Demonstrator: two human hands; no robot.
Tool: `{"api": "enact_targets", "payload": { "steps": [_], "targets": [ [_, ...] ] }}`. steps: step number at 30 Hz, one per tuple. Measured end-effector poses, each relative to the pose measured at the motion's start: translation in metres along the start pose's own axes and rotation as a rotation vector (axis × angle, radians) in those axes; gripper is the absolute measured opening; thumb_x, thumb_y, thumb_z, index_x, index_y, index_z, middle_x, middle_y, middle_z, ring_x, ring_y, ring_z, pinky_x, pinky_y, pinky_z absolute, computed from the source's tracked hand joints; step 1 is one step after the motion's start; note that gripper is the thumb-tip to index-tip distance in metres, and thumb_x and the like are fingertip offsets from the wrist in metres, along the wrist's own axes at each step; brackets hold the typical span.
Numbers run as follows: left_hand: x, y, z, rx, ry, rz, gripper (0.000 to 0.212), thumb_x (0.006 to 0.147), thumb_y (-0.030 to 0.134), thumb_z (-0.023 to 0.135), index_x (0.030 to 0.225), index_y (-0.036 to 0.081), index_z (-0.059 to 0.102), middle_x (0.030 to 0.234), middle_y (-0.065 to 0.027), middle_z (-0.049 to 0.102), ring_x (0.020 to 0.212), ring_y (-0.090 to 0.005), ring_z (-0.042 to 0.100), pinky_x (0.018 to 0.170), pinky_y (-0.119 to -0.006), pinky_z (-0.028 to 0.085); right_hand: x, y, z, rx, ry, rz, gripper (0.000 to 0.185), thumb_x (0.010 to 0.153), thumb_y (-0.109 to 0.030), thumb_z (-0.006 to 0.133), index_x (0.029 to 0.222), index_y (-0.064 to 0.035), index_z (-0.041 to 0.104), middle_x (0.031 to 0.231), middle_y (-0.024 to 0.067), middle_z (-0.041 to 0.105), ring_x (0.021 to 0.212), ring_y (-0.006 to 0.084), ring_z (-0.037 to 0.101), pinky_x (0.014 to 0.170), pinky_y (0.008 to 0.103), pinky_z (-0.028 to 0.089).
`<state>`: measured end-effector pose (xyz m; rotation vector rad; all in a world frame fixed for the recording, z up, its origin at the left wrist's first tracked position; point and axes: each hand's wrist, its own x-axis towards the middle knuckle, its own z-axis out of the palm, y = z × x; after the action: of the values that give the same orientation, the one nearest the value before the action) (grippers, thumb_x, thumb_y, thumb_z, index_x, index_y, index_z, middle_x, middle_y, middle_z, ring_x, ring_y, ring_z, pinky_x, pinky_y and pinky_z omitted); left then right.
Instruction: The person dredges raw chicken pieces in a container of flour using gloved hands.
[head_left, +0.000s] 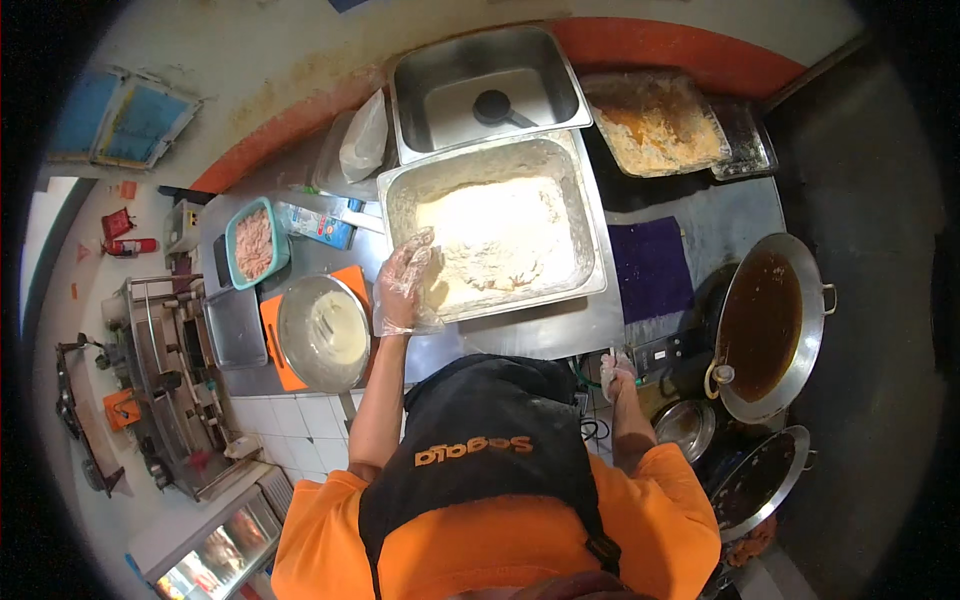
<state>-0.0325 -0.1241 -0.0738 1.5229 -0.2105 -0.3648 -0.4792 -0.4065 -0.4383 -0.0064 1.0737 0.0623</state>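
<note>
My left hand (403, 283), in a clear plastic glove, is at the left side of a rectangular steel pan (592, 247) of pale flour (495, 225). Its fingers are loosely bent over the rim with nothing visible in them; whether they touch the pan is unclear. Clumpy, coated pieces (510, 274) lie in the flour near the front. Low on the right, my right hand (619, 375), also gloved, is beside the front of the cooking counter, near a green hose (581, 371). I cannot tell whether its fingers hold anything.
A steel bowl of pale batter (330, 326) rests on an orange board (271, 330), near a turquoise tub of raw meat (255, 244). Behind the flour stands a deep steel pan (420, 97) holding a dark round utensil (493, 107). Woks of brown oil (761, 330) are at right.
</note>
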Motion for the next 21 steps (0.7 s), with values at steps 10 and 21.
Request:
{"api": "enact_targets", "payload": {
  "steps": [10,21],
  "targets": [
    [0.009,0.013,0.015,0.298,-0.097,0.137,0.030,0.091,0.002,0.067,0.120,-0.003,0.065,0.123,-0.0134,0.069,0.114,-0.0199,0.063,0.100,-0.032,0.049,0.032,-0.007,-0.045,-0.017,0.279,-0.143,0.034,0.097,-0.039,0.058,0.076,-0.0119,0.059,0.060,0.0028,0.053,0.045,0.0173,0.046,0.039,0.0287,0.039],
    [0.009,0.021,0.019,0.452,-0.114,0.155,0.029,0.092,0.006,0.067,0.120,-0.002,0.065,0.124,-0.0137,0.068,0.115,-0.0209,0.064,0.099,-0.033,0.050,0.031,0.002,-0.048,-0.136,0.339,-0.229,0.030,0.096,-0.035,0.062,0.084,-0.0083,0.061,0.068,0.0075,0.061,0.050,0.0188,0.052,0.043,0.0292,0.046]
  ]
}}
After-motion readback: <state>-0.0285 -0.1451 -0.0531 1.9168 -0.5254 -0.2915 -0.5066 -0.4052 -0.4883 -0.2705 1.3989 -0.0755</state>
